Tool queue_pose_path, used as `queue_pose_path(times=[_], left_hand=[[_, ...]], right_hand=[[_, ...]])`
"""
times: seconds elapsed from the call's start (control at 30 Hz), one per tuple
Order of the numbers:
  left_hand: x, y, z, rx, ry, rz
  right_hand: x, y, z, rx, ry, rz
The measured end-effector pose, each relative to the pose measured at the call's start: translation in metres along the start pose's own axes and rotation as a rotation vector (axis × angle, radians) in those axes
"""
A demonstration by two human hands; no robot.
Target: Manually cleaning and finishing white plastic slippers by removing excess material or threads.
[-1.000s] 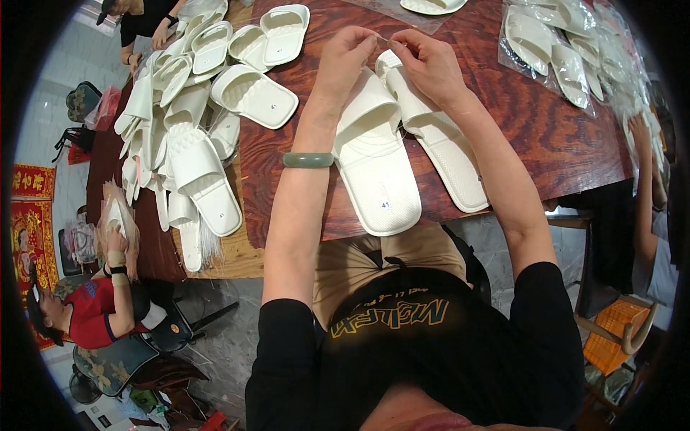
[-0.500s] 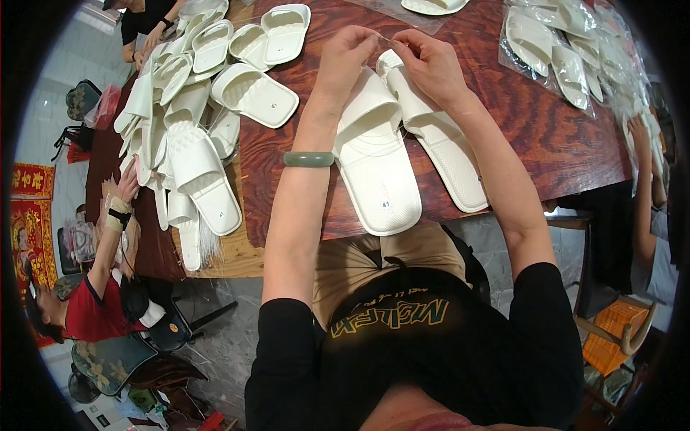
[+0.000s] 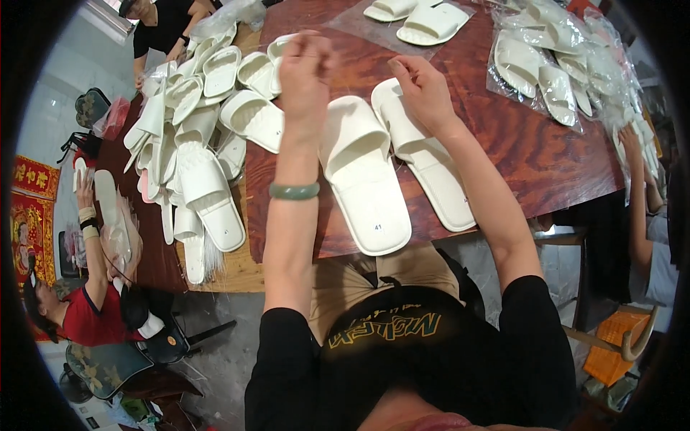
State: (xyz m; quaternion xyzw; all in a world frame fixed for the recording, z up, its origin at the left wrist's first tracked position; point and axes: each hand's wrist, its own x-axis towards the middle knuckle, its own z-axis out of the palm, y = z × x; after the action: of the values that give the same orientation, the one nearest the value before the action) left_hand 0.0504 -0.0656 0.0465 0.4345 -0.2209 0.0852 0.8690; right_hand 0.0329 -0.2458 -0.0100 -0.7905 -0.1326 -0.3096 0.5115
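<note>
A pair of white slippers lies in front of me, toes pointing away: a left slipper at the table's front edge and a right slipper beside it. My right hand is raised over the right slipper's toe, thumb and forefinger pressed together. Whatever is in that pinch, if anything, is too small to make out. Smeared by motion, my left hand hovers left of the left slipper's toe, near the pile of loose white slippers. Its fingers look curled, but their hold is unclear.
Bagged white slippers heap up at the far right of the reddish wooden table. Another slipper pair lies on clear plastic at the back. Co-workers sit left, far left and right; one in a red top handles slippers.
My hands were together above the slipper toes; they have parted, the left going left and the right dropping slightly. The view has shifted, showing more of the pair at the back.
</note>
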Motion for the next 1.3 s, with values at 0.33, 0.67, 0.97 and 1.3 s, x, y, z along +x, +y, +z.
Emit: queue_pose_path(times=[0.33,0.67,0.97,1.3], left_hand=[[-0.100,0.130,0.079,0.882,-0.773,-0.384],[-0.095,-0.010,0.068,1.844,-0.521,-0.591],[-0.058,-0.034,0.010,1.770,-0.282,-0.095],[-0.070,-0.057,-0.019,1.693,-0.231,-0.058]], right_hand=[[0.013,0.004,-0.019,0.410,0.054,0.347],[0.005,0.096,-0.028,0.295,0.094,0.460],[0.016,0.082,-0.028,0.508,0.095,0.517],[-0.001,0.105,-0.004,0.128,0.100,0.364]])
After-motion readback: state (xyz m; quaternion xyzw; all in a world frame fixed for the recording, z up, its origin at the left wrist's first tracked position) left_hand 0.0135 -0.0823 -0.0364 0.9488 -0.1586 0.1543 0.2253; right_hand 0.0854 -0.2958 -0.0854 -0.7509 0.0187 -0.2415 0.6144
